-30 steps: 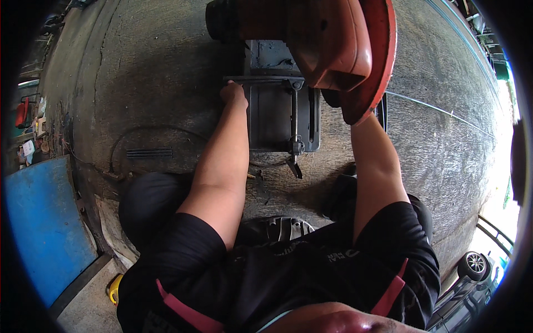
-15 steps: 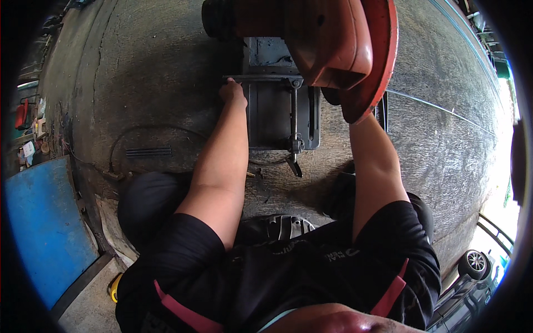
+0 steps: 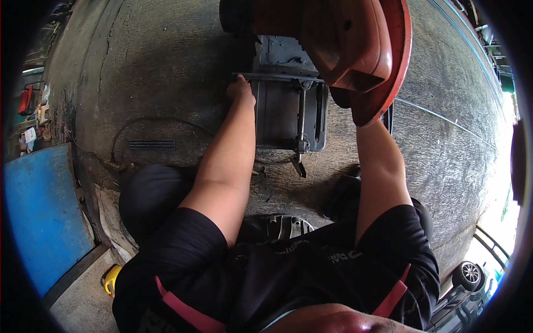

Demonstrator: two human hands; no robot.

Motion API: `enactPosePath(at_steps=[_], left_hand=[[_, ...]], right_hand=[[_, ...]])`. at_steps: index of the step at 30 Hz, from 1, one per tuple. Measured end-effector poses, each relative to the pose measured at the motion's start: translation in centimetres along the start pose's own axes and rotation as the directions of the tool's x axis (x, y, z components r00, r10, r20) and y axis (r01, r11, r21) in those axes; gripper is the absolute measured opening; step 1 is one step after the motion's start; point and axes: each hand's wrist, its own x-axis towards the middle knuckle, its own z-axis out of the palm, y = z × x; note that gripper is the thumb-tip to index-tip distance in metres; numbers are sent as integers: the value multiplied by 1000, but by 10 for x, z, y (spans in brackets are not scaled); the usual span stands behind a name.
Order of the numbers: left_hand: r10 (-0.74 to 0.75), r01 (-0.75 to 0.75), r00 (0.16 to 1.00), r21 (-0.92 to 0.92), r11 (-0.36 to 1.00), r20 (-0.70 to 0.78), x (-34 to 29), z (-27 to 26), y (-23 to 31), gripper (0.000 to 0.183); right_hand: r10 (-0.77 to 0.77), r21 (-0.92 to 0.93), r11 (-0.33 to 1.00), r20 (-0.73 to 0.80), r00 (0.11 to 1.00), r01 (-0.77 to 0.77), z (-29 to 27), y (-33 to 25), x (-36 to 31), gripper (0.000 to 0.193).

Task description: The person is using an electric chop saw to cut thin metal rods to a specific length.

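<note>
A red cut-off saw (image 3: pixel 355 47) with a curved guard (image 3: pixel 398 61) fills the top centre and right. Under it lies its dark metal base (image 3: pixel 277 114), which has a clamp screw (image 3: pixel 301 111) and a small crank handle (image 3: pixel 300 166). A thin metal bar (image 3: pixel 277 76) runs crosswise over the base. At the bar's left end is my left hand (image 3: pixel 240 89), closed on it, its far fingers partly hidden. My right forearm (image 3: pixel 380 155) reaches up behind the saw guard, which hides the right hand and whatever it holds.
Several short dark strips (image 3: pixel 151 144) lie on the concrete floor left of the base, near a black cable (image 3: pixel 116 130). At the left stands a blue panel (image 3: pixel 47 211), with a yellow object (image 3: pixel 111 279) below it. A long thin rod (image 3: pixel 444 119) stretches off rightward.
The saw, its base and my left hand appear slightly farther right in the picture, much of it from a shift of the view. My left hand stays at the bar's left end.
</note>
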Motion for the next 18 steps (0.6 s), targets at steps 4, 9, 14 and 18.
enactPosePath(at_steps=[4, 9, 14, 18], left_hand=[[163, -164, 986, 121, 979, 17, -2, -2, -8, 31], [205, -215, 975, 125, 969, 89, -9, -2, -8, 30], [113, -100, 993, 315, 944, -25, -2, 0, -4, 29], [162, -161, 987, 101, 982, -4, 2, -1, -9, 29]], right_hand=[[-1, -4, 1000, 1, 1000, 1, 2, 0, 3, 35], [-2, -5, 1000, -1, 1000, 1, 6, 0, 5, 35], [-4, -12, 1000, -3, 1000, 4, 9, 0, 6, 35], [-2, -10, 1000, -4, 1000, 2, 9, -1, 6, 35]])
